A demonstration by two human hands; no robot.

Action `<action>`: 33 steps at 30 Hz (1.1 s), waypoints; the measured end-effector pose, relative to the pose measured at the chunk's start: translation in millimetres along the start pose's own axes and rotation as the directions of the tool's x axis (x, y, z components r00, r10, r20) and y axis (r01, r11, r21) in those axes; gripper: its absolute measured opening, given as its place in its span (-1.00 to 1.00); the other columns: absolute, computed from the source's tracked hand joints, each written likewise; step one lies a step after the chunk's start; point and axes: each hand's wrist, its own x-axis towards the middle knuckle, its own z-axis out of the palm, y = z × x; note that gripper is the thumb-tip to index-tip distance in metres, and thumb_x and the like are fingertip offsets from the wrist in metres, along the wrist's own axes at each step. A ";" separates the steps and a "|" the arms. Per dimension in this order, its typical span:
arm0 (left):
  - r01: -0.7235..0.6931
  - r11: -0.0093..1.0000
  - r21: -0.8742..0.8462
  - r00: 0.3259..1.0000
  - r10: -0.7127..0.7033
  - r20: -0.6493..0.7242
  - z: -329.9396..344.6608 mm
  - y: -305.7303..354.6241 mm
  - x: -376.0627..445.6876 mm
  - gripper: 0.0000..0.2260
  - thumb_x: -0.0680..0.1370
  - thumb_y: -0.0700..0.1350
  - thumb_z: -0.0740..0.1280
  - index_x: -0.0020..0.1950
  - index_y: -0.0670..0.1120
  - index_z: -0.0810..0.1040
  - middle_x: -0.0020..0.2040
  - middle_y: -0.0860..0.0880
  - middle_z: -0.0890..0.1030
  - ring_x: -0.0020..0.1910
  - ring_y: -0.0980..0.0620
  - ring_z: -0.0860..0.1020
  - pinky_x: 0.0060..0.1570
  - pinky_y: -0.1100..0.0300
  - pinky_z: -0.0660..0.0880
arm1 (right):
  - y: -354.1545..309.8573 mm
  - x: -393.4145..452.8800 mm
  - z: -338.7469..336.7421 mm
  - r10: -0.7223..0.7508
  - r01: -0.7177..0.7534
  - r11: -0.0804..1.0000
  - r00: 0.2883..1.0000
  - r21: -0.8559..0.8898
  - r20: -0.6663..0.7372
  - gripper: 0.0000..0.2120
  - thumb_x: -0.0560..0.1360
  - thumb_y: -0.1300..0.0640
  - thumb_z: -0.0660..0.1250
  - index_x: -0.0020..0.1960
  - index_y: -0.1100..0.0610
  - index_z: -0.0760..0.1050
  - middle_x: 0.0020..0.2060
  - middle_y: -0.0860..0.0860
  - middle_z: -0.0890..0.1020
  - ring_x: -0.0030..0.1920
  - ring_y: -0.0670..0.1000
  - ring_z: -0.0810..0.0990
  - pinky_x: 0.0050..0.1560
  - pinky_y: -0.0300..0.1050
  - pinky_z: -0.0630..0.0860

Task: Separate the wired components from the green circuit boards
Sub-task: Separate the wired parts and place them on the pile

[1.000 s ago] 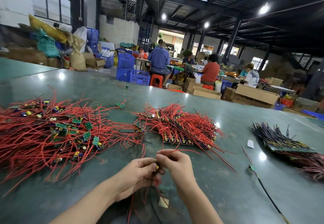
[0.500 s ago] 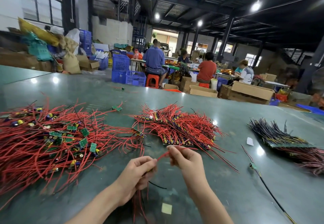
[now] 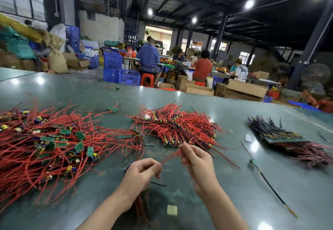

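Both our hands work low in the middle of the green table (image 3: 234, 184). Our left hand (image 3: 142, 173) is curled shut around a small board piece (image 3: 129, 165) whose blue edge pokes out at the thumb side; what else it grips we cannot tell. Our right hand (image 3: 195, 159) sits just to the right and a little farther off, its fingertips pinched on a red wire (image 3: 170, 156) that runs taut and blurred between the two hands. A short black wire (image 3: 158, 184) lies on the table just near of the left hand.

To the left of the hands, well within reach, spreads a big loose pile (image 3: 45, 145) of red wires with small green circuit boards and yellow-topped parts mixed in. Straight beyond the hands, almost touching the right fingertips, lies a tighter middle heap (image 3: 174, 127) of red wires on board strips. Far to the right, well apart, rests a dark bundle (image 3: 281, 136) of black and reddish wires on a green strip. Between it and our right hand a lone black lead (image 3: 270, 188) stretches across the table. One stray board (image 3: 112, 109) lies beyond the left pile.
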 end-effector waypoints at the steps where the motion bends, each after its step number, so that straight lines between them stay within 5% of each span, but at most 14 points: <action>1: 0.013 1.000 -0.018 1.000 -0.013 0.026 -0.9 1.6 -0.7 -0.74 0.55 -0.19 0.30 -0.35 -0.07 0.57 -0.49 0.04 0.48 -0.60 0.15 0.19 -0.57 0.34 0.13 | 1.8 1.1 -1.4 0.057 -0.055 0.995 0.998 0.081 -0.017 -0.81 0.34 0.03 0.40 -0.27 0.16 0.66 -0.42 0.01 0.59 -0.46 -0.13 0.40 -0.42 -0.35 0.35; 4: 0.017 0.999 -0.029 0.999 -0.016 0.030 -1.5 6.2 -2.2 -0.75 0.55 -0.20 0.31 -0.33 -0.10 0.58 -0.45 0.00 0.50 -0.61 0.16 0.21 -0.58 0.38 0.15 | 6.0 3.4 -2.2 0.056 -0.056 0.998 0.993 -0.003 -0.104 -0.85 0.42 0.13 0.40 -0.28 0.15 0.67 -0.44 -0.01 0.58 -0.45 -0.11 0.37 -0.40 -0.34 0.33; 6: -0.020 0.999 0.033 1.000 0.020 -0.015 1.7 7.6 -2.3 -0.76 0.54 -0.22 0.32 -0.34 -0.14 0.57 -0.45 -0.03 0.51 -0.60 0.20 0.31 -0.53 0.43 0.24 | 10.3 4.8 -3.3 -0.153 0.102 0.963 0.970 -0.251 -0.189 -0.82 0.44 0.19 0.42 -0.34 0.14 0.66 -0.49 -0.02 0.50 -0.46 -0.12 0.33 -0.43 -0.35 0.30; 9: -0.073 0.975 0.212 0.995 0.086 -0.052 8.1 6.4 -2.6 -0.73 0.52 -0.21 0.35 -0.39 -0.08 0.56 -0.48 0.02 0.50 -0.45 0.14 0.43 -0.34 0.33 0.35 | 14.1 3.1 -3.6 -0.647 0.453 0.591 0.761 -0.667 -0.057 -0.89 0.41 0.31 0.44 -0.30 0.22 0.64 -0.41 0.00 0.58 -0.38 -0.10 0.49 -0.31 -0.32 0.40; 11: -0.085 0.959 0.269 0.994 0.102 -0.049 10.1 5.9 -4.1 -0.72 0.52 -0.20 0.35 -0.41 -0.05 0.55 -0.50 0.04 0.50 -0.43 0.11 0.44 -0.30 0.26 0.35 | 17.9 1.6 -4.8 -0.731 0.525 0.475 0.682 -0.707 0.016 -0.92 0.40 0.34 0.44 -0.27 0.25 0.64 -0.37 0.03 0.60 -0.33 -0.11 0.52 -0.25 -0.36 0.41; 13: -0.090 0.957 0.275 0.993 0.108 -0.054 10.4 6.7 -5.9 -0.71 0.52 -0.21 0.36 -0.41 -0.04 0.54 -0.50 0.03 0.50 -0.43 0.11 0.44 -0.29 0.26 0.36 | 16.9 2.5 -4.1 -0.578 0.417 0.711 0.805 -0.566 -0.133 -0.84 0.41 0.30 0.44 -0.33 0.17 0.63 -0.42 0.04 0.57 -0.36 -0.17 0.47 -0.29 -0.41 0.36; 15: -0.091 0.962 0.256 0.994 0.105 -0.043 9.8 8.4 -7.6 -0.73 0.52 -0.21 0.35 -0.39 -0.07 0.55 -0.49 0.01 0.51 -0.42 0.11 0.46 -0.28 0.27 0.38 | 13.9 3.5 0.0 -0.230 0.174 0.960 0.938 -0.221 -0.261 -0.81 0.44 0.23 0.42 -0.34 0.11 0.67 -0.47 0.05 0.51 -0.43 -0.16 0.37 -0.34 -0.31 0.32; 17: -0.089 0.969 0.231 0.995 0.095 -0.014 10.2 10.5 -9.8 -0.75 0.52 -0.21 0.35 -0.37 -0.10 0.57 -0.48 -0.01 0.52 -0.41 0.11 0.48 -0.27 0.31 0.39 | 11.6 4.1 1.6 0.060 -0.036 0.995 0.960 0.091 -0.272 -0.81 0.45 0.22 0.39 -0.32 0.10 0.69 -0.48 0.00 0.51 -0.47 -0.13 0.34 -0.38 -0.28 0.32; 20: -0.066 0.979 0.191 0.998 0.066 0.008 9.4 13.7 -13.0 -0.74 0.53 -0.22 0.34 -0.38 -0.10 0.57 -0.46 -0.03 0.52 -0.40 0.10 0.48 -0.25 0.33 0.39 | 8.6 4.5 4.0 0.283 -0.205 0.916 0.939 0.344 -0.197 -0.73 0.49 0.21 0.33 -0.35 0.17 0.68 -0.51 -0.04 0.54 -0.54 -0.15 0.39 -0.50 -0.36 0.38; 24: -0.028 0.987 0.158 0.999 0.023 0.036 7.2 18.9 -16.3 -0.74 0.53 -0.23 0.33 -0.38 -0.10 0.56 -0.45 -0.05 0.52 -0.40 0.10 0.48 -0.24 0.30 0.38 | 6.6 2.2 3.5 0.182 -0.131 0.972 0.944 0.194 -0.275 -0.75 0.47 0.23 0.35 -0.36 0.18 0.67 -0.52 -0.04 0.53 -0.53 -0.15 0.36 -0.51 -0.39 0.34; 27: -0.004 0.988 0.154 0.993 -0.015 0.118 12.4 26.7 -20.8 -0.74 0.54 -0.22 0.32 -0.37 -0.11 0.55 -0.50 0.04 0.51 -0.52 0.22 0.42 -0.39 0.43 0.31 | 7.0 -1.2 0.6 -0.114 0.096 0.993 0.932 -0.069 -0.344 -0.79 0.45 0.23 0.39 -0.35 0.20 0.65 -0.52 -0.02 0.46 -0.48 -0.14 0.31 -0.46 -0.38 0.27; 29: 0.056 0.994 0.093 0.988 -0.068 0.136 15.5 30.4 -21.8 -0.73 0.55 -0.20 0.31 -0.36 -0.11 0.54 -0.50 0.05 0.51 -0.59 0.25 0.36 -0.51 0.46 0.24 | 4.4 -1.7 -1.7 -0.351 0.257 0.917 0.885 -0.306 -0.306 -0.77 0.46 0.23 0.39 -0.36 0.26 0.58 -0.48 0.02 0.42 -0.42 -0.15 0.30 -0.41 -0.33 0.25; 31: 0.196 0.976 -0.094 0.971 -0.179 0.160 16.0 31.7 -21.6 -0.76 0.53 -0.12 0.27 -0.31 -0.11 0.59 -0.45 0.00 0.52 -0.61 0.18 0.31 -0.56 0.37 0.18 | 1.7 1.5 -6.7 -0.423 0.322 0.876 0.871 -0.359 -0.251 -0.79 0.48 0.21 0.37 -0.33 0.17 0.61 -0.47 -0.02 0.49 -0.40 -0.17 0.36 -0.37 -0.35 0.28; 33: 0.372 0.845 -0.385 0.921 -0.283 0.270 13.6 30.3 -18.9 -0.75 0.46 -0.10 0.19 -0.21 -0.15 0.64 -0.36 -0.06 0.52 -0.58 0.10 0.32 -0.56 0.31 0.19 | 0.1 5.7 -10.1 -0.310 0.268 0.940 0.930 -0.210 -0.197 -0.80 0.52 0.12 0.31 -0.19 0.05 0.68 -0.41 -0.09 0.57 -0.37 -0.16 0.39 -0.32 -0.37 0.33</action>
